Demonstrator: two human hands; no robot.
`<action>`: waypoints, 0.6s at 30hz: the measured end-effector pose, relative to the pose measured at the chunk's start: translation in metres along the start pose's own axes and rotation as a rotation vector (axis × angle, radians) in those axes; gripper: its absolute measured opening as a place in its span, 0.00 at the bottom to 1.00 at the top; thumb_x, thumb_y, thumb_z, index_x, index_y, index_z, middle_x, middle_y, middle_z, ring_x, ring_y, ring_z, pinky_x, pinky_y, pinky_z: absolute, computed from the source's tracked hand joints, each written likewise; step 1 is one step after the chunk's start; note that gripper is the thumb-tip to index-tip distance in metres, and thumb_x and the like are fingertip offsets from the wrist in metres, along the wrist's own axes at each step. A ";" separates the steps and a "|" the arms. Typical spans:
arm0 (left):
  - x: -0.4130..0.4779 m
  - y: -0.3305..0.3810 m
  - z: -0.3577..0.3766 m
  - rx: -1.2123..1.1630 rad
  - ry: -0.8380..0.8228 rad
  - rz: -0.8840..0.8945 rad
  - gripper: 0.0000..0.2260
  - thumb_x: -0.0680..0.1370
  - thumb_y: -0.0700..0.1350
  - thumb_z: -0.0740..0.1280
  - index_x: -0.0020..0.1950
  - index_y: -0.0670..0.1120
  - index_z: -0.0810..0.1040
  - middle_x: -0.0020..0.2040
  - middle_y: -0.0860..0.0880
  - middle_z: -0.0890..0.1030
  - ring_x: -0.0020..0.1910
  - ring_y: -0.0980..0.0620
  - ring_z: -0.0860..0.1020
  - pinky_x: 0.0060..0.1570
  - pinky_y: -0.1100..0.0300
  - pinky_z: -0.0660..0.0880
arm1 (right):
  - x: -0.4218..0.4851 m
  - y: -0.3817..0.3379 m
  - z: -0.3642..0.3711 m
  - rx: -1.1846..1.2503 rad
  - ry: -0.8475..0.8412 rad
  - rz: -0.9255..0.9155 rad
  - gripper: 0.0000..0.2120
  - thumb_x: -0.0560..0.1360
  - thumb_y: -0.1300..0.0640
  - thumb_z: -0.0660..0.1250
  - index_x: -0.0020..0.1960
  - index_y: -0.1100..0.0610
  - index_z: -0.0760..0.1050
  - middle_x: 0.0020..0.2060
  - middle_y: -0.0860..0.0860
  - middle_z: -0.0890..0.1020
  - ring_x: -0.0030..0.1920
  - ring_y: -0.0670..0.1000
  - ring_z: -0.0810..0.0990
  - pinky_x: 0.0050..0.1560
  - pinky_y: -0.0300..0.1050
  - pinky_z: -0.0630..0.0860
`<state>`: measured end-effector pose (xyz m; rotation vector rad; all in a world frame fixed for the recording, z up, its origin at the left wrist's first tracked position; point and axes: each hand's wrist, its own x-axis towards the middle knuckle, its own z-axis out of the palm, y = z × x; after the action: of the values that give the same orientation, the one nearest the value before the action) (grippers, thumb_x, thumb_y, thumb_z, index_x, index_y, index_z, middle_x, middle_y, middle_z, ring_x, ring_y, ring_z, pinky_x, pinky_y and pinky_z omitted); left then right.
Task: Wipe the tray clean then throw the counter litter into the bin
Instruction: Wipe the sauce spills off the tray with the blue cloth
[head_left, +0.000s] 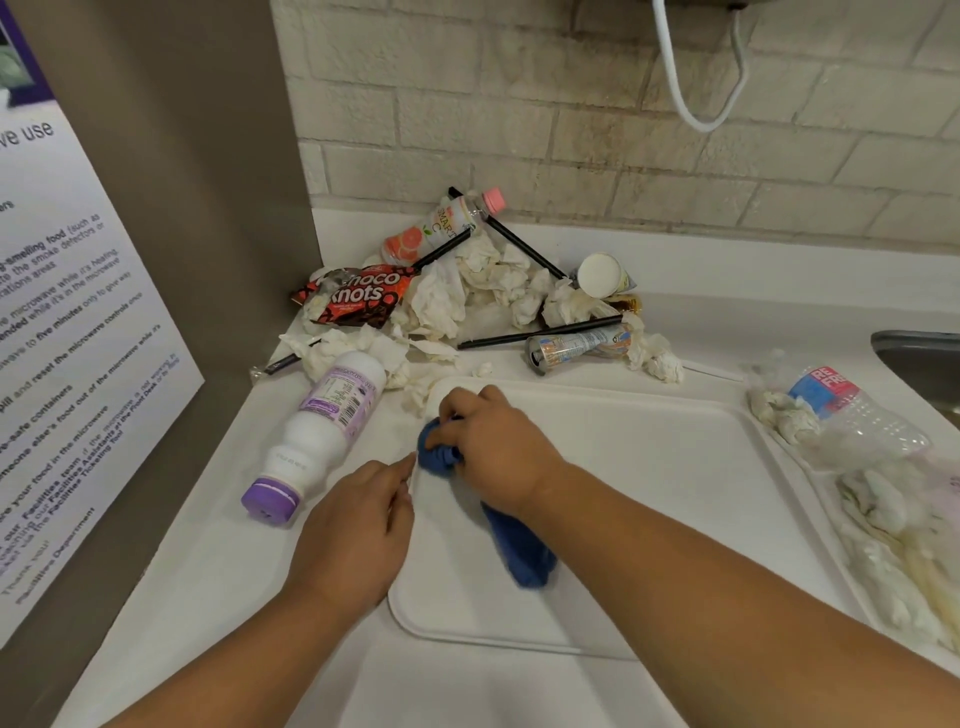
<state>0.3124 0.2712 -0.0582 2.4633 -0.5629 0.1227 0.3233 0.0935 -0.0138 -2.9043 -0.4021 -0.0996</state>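
Observation:
A white tray (649, 467) lies flat on the white counter in front of me. My right hand (498, 447) grips a bunched blue cloth (514, 551) at the tray's far left corner; part of the cloth trails back under my wrist. My left hand (353, 530) holds the tray's left edge between thumb and fingers. Behind the tray sits a litter pile: crumpled white tissues (483, 291), a red snack wrapper (358, 296), a pink-capped bottle (441, 228), black straws (540, 332), a crushed can (576, 348) and a paper cup (600, 274).
A white bottle with a purple cap (317, 436) lies on its side left of the tray. At the right are a crushed clear bottle (852, 415) and dirty tissues (893, 545). A sink edge (919, 348) shows far right. A panel with a notice (78, 332) walls the left.

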 end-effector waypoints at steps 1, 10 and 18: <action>-0.001 -0.001 0.001 -0.001 0.005 0.001 0.17 0.80 0.45 0.58 0.69 0.52 0.72 0.51 0.54 0.78 0.49 0.53 0.76 0.44 0.62 0.69 | 0.007 0.004 -0.002 -0.028 -0.018 0.046 0.16 0.75 0.60 0.62 0.60 0.51 0.77 0.57 0.54 0.72 0.54 0.59 0.67 0.48 0.56 0.75; -0.001 0.003 -0.003 -0.004 0.021 -0.012 0.17 0.79 0.46 0.58 0.67 0.53 0.73 0.46 0.60 0.74 0.43 0.61 0.72 0.41 0.66 0.66 | 0.023 0.043 -0.022 -0.231 -0.104 0.352 0.23 0.76 0.59 0.62 0.69 0.49 0.67 0.62 0.54 0.65 0.65 0.59 0.62 0.57 0.52 0.73; -0.002 0.007 -0.005 0.007 0.003 -0.004 0.19 0.78 0.45 0.59 0.69 0.56 0.71 0.48 0.57 0.76 0.45 0.57 0.74 0.41 0.64 0.68 | -0.046 0.118 -0.048 -0.162 -0.104 0.755 0.19 0.73 0.59 0.61 0.63 0.51 0.72 0.57 0.55 0.68 0.58 0.59 0.70 0.57 0.53 0.75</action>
<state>0.3084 0.2695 -0.0511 2.4706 -0.5570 0.1273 0.3099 -0.0404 0.0055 -3.0052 0.7231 0.1420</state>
